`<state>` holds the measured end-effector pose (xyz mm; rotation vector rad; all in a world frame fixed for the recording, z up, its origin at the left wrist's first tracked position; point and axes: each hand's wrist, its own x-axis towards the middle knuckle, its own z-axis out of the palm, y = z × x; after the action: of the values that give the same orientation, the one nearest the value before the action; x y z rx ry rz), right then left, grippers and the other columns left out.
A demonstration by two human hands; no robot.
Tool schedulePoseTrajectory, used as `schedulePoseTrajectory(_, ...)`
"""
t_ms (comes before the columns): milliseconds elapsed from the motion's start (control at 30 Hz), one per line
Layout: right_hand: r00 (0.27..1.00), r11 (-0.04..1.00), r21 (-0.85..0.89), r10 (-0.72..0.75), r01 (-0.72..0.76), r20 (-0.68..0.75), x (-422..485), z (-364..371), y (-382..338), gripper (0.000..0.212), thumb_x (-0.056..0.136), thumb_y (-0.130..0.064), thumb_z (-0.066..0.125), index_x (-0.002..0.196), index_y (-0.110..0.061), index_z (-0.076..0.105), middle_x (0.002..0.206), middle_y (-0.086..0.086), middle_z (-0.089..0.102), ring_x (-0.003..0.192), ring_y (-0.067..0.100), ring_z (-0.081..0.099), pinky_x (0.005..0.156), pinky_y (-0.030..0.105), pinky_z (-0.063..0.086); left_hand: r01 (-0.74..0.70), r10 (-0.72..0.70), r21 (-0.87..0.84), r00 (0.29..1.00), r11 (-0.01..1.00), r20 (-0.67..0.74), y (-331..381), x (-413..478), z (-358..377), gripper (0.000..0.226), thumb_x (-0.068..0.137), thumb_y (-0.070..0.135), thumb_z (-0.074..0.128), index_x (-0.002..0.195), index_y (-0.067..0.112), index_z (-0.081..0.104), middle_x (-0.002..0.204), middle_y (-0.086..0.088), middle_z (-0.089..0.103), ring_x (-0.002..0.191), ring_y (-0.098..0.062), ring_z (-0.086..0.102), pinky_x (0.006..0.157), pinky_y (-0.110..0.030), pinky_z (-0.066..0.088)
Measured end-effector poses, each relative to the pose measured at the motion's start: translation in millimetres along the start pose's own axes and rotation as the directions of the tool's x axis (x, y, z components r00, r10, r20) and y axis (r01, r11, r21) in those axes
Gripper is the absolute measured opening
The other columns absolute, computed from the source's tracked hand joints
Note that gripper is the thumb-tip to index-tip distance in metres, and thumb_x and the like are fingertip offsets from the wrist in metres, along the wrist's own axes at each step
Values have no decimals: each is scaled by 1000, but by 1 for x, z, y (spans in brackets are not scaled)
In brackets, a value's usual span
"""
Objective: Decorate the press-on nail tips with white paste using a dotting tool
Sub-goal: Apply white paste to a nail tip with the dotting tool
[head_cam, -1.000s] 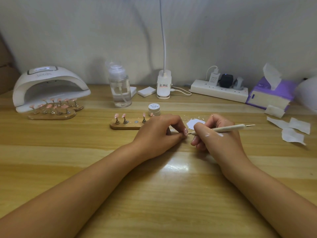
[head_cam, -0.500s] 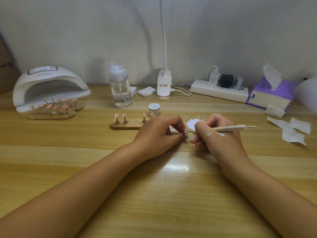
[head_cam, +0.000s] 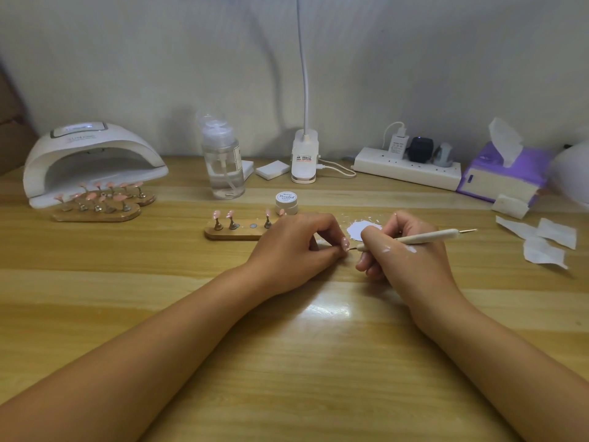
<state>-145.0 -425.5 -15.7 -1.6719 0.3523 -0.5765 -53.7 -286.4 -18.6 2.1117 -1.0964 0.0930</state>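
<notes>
Wooden bench (head_cam: pixel 287 362) is supporting both hands: left hand (head_cam: pixel 293 250) is pinching a pink nail tip (head_cam: pixel 345 243) in its fingers, right hand (head_cam: pixel 408 260) is pinching the dotting tool (head_cam: pixel 424 237).

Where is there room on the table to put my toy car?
The bare table left of the left hand, in front of the nail stand, is free; so is the near wood this side of the right hand. The back row from nail lamp to tissue box is crowded, and paper scraps lie on the right.
</notes>
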Motion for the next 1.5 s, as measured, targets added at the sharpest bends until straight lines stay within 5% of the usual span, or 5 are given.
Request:
schedulePoseTrajectory(367, 1000, 999, -41, -21, 22, 22, 0, -2, 2, 23, 78, -12, 64, 64, -16, 45, 56, 9, 70, 43, 8, 58, 46, 17, 46, -4, 4, -26, 1000, 1000, 3, -2, 1, 0, 27, 86, 21, 73, 76, 42, 60, 86, 23, 70, 60, -4, 56, 69, -26, 45)
schedulePoseTrajectory(567, 1000, 1000, -14, 4, -4, -3, -1, 1, -1, 20, 68, -23, 61, 64, -16, 43, 53, 10, 68, 43, 11, 55, 53, 27, 47, -6, 6, 2, 1000, 1000, -6, -1, 0, 1, 30, 85, 20, 73, 74, 43, 58, 88, 22, 71, 65, -8, 62, 76, 8, 22)
schedulePoseTrajectory(867, 1000, 1000, -7, -9, 9, -1, 0, -2, 0, 26, 82, -7, 63, 65, -14, 44, 54, 11, 68, 43, 10, 55, 46, 20, 46, -18, 18, -4, 1000, 1000, -10, -3, 1, 1, 31, 85, 20, 73, 73, 44, 57, 89, 22, 71, 64, -5, 61, 76, 5, 25)
schedulePoseTrajectory(1100, 1000, 1000, 14, -13, 13, 4, 0, -1, -2, 24, 83, -6, 63, 66, -13, 47, 57, 12, 69, 45, 12, 59, 49, 20, 49, -32, 32, -31, 999, 999, -4, -5, 1, 2, 24, 86, 23, 73, 77, 41, 60, 87, 22, 70, 60, -3, 57, 59, -20, 39)
schedulePoseTrajectory(1500, 1000, 1000, 20, -5, 5, -1, -1, -1, -2, 24, 83, -6, 62, 67, -13, 46, 56, 12, 69, 44, 11, 58, 47, 20, 48, -36, 36, -28, 999, 999, -2, -7, 2, 2, 21, 86, 24, 73, 77, 40, 61, 84, 24, 68, 61, -4, 57, 63, -22, 43)
